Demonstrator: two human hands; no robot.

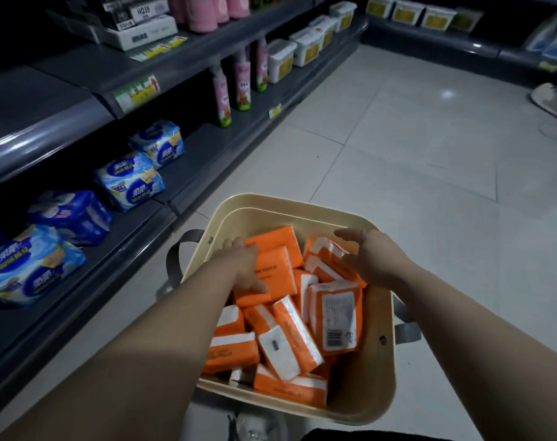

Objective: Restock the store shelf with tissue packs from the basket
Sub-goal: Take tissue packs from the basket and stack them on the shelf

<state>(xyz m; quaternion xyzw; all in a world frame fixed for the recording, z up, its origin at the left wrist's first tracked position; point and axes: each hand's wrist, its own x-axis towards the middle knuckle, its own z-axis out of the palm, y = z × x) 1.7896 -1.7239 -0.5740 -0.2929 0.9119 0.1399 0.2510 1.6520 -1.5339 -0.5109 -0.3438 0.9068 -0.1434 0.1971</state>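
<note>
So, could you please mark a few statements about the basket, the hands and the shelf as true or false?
1. The basket holds orange tissue packs. True.
2. The right hand is clenched round a blue pack. False: its fingers are spread over the orange tissue packs and it holds nothing.
3. The left hand touches an orange pack at the far left of the basket. True.
4. The blue packs lie in the basket. False: they sit on the bottom shelf, to the left of the basket.
</note>
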